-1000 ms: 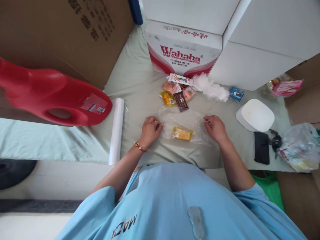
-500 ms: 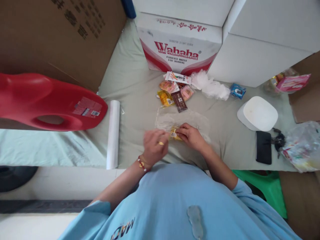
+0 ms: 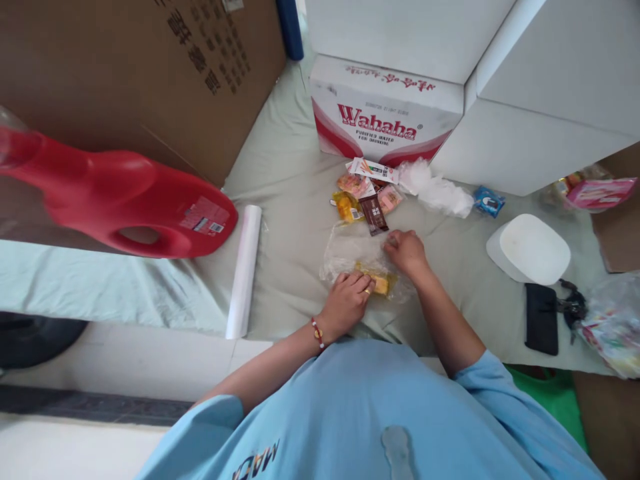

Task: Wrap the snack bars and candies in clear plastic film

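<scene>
A clear plastic bag [image 3: 345, 248] lies on the pale green cloth [image 3: 285, 200] in front of me, with a yellow snack packet [image 3: 381, 285] inside it. My left hand [image 3: 347, 300], with a ring and a beaded bracelet, has its fingers curled down on the bag's near edge beside the yellow packet. My right hand [image 3: 406, 252] is closed on the bag's far right edge, just below a brown snack packet [image 3: 373, 215]. That packet belongs to a small pile of snack packets [image 3: 361, 190] behind the bag.
A red jug [image 3: 125, 200] lies on its side at left, a white roll [image 3: 244, 270] next to it. A Wahaha carton [image 3: 385, 113], white boxes and a brown carton [image 3: 150, 60] stand behind. At right are crumpled plastic [image 3: 435, 190], a white lid [image 3: 533, 248], a black wallet [image 3: 541, 319] and a bag of snacks [image 3: 613, 327].
My hands were apart at the bag's two sides, then met over the yellow packet. Now my left hand presses the bag's near edge and my right hand has moved to its far right edge.
</scene>
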{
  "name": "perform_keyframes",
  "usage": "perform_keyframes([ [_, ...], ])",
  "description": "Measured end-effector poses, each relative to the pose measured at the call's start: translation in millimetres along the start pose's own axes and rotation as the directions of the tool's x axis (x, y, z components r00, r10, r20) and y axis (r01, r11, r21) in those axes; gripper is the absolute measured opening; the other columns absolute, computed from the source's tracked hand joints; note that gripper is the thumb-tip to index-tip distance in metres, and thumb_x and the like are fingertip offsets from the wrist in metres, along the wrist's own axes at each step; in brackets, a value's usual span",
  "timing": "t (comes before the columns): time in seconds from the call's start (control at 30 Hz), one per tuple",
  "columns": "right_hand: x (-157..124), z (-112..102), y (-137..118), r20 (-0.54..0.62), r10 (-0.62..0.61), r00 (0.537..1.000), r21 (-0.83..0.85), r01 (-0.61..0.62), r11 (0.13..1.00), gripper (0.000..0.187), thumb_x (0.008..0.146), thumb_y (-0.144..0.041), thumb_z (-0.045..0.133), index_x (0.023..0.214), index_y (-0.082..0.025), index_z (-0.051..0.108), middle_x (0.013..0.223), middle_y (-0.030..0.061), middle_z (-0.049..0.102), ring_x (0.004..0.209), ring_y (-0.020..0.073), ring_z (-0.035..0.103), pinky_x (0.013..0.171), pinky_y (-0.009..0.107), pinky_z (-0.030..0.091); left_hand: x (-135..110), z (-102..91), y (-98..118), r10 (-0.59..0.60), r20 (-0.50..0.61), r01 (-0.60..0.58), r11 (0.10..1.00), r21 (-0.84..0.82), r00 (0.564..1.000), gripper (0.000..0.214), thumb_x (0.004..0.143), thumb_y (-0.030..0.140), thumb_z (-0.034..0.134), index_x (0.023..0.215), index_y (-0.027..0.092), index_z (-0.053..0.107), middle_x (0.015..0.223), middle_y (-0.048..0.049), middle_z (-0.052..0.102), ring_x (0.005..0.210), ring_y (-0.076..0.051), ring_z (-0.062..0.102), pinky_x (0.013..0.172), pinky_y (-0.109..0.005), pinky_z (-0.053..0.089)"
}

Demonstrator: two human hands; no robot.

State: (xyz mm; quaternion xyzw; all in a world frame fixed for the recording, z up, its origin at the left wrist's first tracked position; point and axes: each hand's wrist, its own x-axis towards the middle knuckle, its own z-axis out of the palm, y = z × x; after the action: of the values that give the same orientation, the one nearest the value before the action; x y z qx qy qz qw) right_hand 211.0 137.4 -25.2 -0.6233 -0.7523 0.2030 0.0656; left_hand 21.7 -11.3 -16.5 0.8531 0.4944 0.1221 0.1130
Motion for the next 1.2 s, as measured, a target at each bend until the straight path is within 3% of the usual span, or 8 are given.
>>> perform_keyframes([
  [0.27, -66, -19, -14, 0.056, -0.42, 0.906, 0.128, 0.41, 0.903, 0.036, 0.103, -0.025, 0.052, 0.129, -0.023, 0.076, 0.092, 0.0081, 0.073, 0.089, 0.0224, 0.065, 0.082, 0.03, 0.049, 1, 0.6, -2, -0.009, -0.028, 0.008, 0.999, -0.038, 1.0, 0.029, 0.104, 0.014, 0.053, 0.126, 0.019, 0.071, 0.119, -0.0093, 0.077, 0.111, -0.024, 0.068, 0.089, -0.041, 0.047],
  [0.5, -120, 8, -17, 0.166, -0.441, 0.882, 0.109, 0.428, 0.897, 0.048, 0.107, -0.022, 0.045, 0.151, -0.029, 0.063, 0.103, 0.0098, 0.065, 0.093, 0.0238, 0.058, 0.083, 0.033, 0.05, -16, 6.4, -29, -0.091, -0.238, -0.02, 0.904, -0.427, 0.967, 0.036, 0.09, 0.005, 0.052, 0.109, 0.024, 0.076, 0.115, -0.0048, 0.081, 0.107, -0.021, 0.072, 0.102, -0.043, 0.051],
  [0.57, -124, 11, -14, 0.153, -0.456, 0.877, 0.179, 0.429, 0.886, 0.048, 0.107, -0.02, 0.045, 0.149, -0.031, 0.065, 0.103, 0.0092, 0.063, 0.096, 0.0238, 0.057, 0.087, 0.035, 0.05, -25, 6.7, -41, -0.335, -0.285, 0.115, 0.804, -0.584, 0.898, 0.031, 0.091, 0.008, 0.049, 0.098, 0.024, 0.074, 0.109, -0.0037, 0.08, 0.104, -0.019, 0.073, 0.101, -0.04, 0.053],
  [0.67, -127, 9, -13, 0.143, -0.466, 0.873, 0.261, 0.42, 0.869, 0.047, 0.105, -0.018, 0.046, 0.144, -0.034, 0.069, 0.103, 0.0086, 0.061, 0.096, 0.023, 0.056, 0.089, 0.036, 0.051, -32, 4.6, -57, -0.763, -0.221, 0.407, 0.538, -0.738, 0.608, 0.019, 0.097, 0.025, 0.05, 0.1, 0.022, 0.069, 0.104, -0.0048, 0.076, 0.1, -0.02, 0.07, 0.094, -0.037, 0.056],
  [0.77, -129, 6, -14, 0.143, -0.479, 0.866, 0.27, 0.431, 0.861, 0.047, 0.105, -0.017, 0.046, 0.14, -0.036, 0.071, 0.105, 0.0084, 0.06, 0.097, 0.0226, 0.055, 0.09, 0.036, 0.05, -26, 1.1, -68, -0.876, -0.129, 0.517, 0.387, -0.764, 0.465, 0.038, 0.105, 0.048, 0.046, 0.121, 0.02, 0.065, 0.118, -0.0102, 0.072, 0.111, -0.024, 0.067, 0.099, -0.039, 0.055],
  [1.0, -131, 3, -23, 0.182, -0.452, 0.873, 0.132, 0.434, 0.891, 0.046, 0.104, -0.016, 0.05, 0.141, -0.035, 0.071, 0.107, 0.009, 0.06, 0.095, 0.0233, 0.054, 0.087, 0.036, 0.048, 16, -17.2, -72, -0.779, 0.029, 0.608, 0.466, -0.643, 0.627, 0.067, 0.106, 0.064, 0.036, 0.151, 0.016, 0.051, 0.123, -0.0158, 0.074, 0.126, -0.03, 0.065, 0.114, -0.049, 0.044],
  [1.13, -131, 0, -26, 0.201, -0.431, 0.88, 0.102, 0.419, 0.902, 0.045, 0.105, -0.017, 0.051, 0.142, -0.035, 0.07, 0.109, 0.009, 0.06, 0.097, 0.0237, 0.053, 0.088, 0.036, 0.047, 22, -35.8, -77, -0.57, 0.216, 0.61, 0.733, -0.302, 0.792, 0.065, 0.083, 0.057, 0.075, 0.133, 0.016, 0.067, 0.113, -0.016, 0.077, 0.119, -0.038, 0.066, 0.102, -0.046, 0.048],
  [1.2, -130, 0, -26, 0.204, -0.426, 0.881, 0.12, 0.409, 0.904, 0.044, 0.105, -0.018, 0.052, 0.142, -0.036, 0.07, 0.109, 0.0087, 0.06, 0.098, 0.0234, 0.054, 0.089, 0.036, 0.047, 15, -43.5, -80, -0.478, 0.352, 0.572, 0.784, -0.242, 0.805, 0.041, 0.078, 0.043, 0.077, 0.11, 0.019, 0.074, 0.094, -0.0104, 0.076, 0.1, -0.032, 0.069, 0.089, -0.039, 0.05],
])
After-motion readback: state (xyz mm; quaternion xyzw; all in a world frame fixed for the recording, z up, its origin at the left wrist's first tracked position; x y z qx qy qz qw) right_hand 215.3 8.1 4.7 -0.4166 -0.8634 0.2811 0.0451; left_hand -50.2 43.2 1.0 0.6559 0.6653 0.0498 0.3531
